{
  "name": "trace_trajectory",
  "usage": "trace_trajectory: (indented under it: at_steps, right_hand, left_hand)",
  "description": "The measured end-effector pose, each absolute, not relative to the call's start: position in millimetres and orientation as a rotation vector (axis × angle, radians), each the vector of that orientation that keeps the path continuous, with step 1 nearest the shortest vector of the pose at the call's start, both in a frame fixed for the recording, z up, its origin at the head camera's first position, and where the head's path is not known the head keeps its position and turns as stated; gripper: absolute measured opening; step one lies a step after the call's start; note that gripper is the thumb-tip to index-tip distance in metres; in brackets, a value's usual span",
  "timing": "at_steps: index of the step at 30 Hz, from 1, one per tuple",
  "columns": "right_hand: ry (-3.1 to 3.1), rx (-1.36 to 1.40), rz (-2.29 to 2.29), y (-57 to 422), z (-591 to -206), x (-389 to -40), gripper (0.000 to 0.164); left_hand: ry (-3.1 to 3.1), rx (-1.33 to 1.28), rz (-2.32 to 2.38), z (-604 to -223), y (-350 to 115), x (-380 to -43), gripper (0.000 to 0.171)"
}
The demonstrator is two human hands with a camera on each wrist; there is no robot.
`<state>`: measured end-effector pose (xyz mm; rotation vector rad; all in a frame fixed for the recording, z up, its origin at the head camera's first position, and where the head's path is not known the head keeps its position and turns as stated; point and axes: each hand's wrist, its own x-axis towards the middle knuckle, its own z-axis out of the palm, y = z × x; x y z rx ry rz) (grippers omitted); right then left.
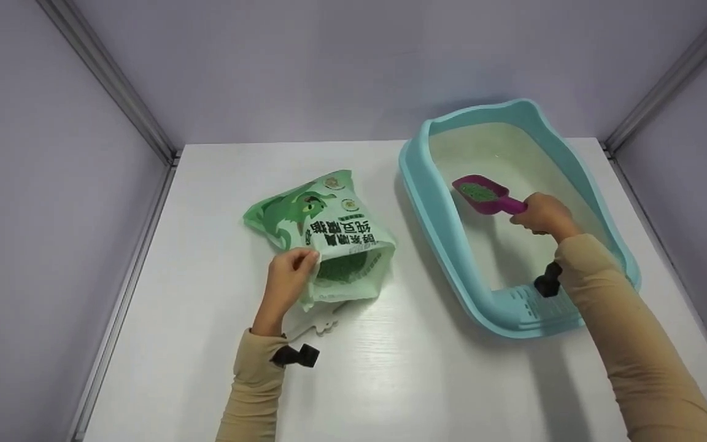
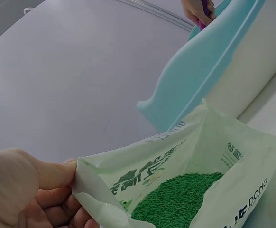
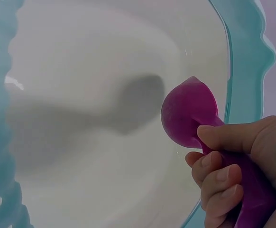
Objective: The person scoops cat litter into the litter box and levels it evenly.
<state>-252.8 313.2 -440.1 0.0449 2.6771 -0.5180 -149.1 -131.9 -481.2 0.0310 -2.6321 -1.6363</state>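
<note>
A light green bag of cat litter [image 1: 341,230] lies on the table with its mouth toward me. My left hand [image 1: 290,275] pinches the left edge of that mouth between thumb and fingers. Green litter pellets [image 2: 176,199] show inside in the left wrist view. My right hand [image 1: 545,215] grips the handle of a purple scoop [image 1: 493,199], which carries a heap of green pellets [image 1: 477,192]. Scoop and hand are over the blue litter box [image 1: 442,227], above its pale floor. In the right wrist view the scoop [image 3: 190,114] shows its underside, and its shadow falls on the floor.
Partly under the bag's front lies a flat white object [image 1: 323,322] with a cut-out edge; its kind is unclear. The litter box's slotted front step [image 1: 525,304] faces me. Grey-lilac walls [image 1: 304,73] bound the white table [image 1: 206,245] at the back and sides.
</note>
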Motion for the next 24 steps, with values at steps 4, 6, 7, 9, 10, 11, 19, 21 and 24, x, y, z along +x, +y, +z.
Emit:
trace_trajectory:
  at_steps: [4, 6, 7, 9, 10, 11, 19, 21, 24]
  right_hand:
    - [2.639, 0.055, -0.528, 311.3, -440.7, -255.9, 0.035]
    - [2.624, 0.057, -0.526, 310.1, -440.4, -257.5, 0.036]
    - [2.618, 0.053, -0.524, 309.5, -439.9, -257.9, 0.036]
    - [2.605, 0.051, -0.521, 308.2, -438.4, -259.3, 0.034]
    - [2.598, 0.05, -0.525, 308.0, -437.4, -260.1, 0.034]
    - [2.589, 0.051, -0.536, 308.0, -436.5, -261.0, 0.033]
    - [2.551, 0.093, -0.648, 311.6, -435.8, -266.1, 0.026]
    - [2.545, 0.099, -0.658, 312.4, -436.6, -266.4, 0.025]
    - [2.526, 0.089, -0.695, 313.2, -438.0, -266.5, 0.032]
  left_hand:
    - [-2.624, 0.024, -1.636, -482.0, -133.0, -149.1, 0.021]
    - [-2.622, 0.035, -1.647, -481.4, -133.2, -148.7, 0.021]
    - [-2.619, 0.037, -1.651, -481.5, -133.2, -149.1, 0.021]
    - [-2.616, 0.04, -1.659, -481.8, -133.2, -149.3, 0.021]
    - [-2.615, 0.043, -1.66, -482.0, -133.1, -149.3, 0.021]
    - [-2.615, 0.046, -1.666, -482.1, -133.0, -149.3, 0.02]
    - [-2.624, 0.056, -1.663, -482.6, -133.2, -149.6, 0.02]
    - [-2.626, 0.052, -1.668, -482.7, -133.3, -150.0, 0.02]
    - [-2.627, 0.058, -1.674, -482.2, -133.5, -149.9, 0.02]
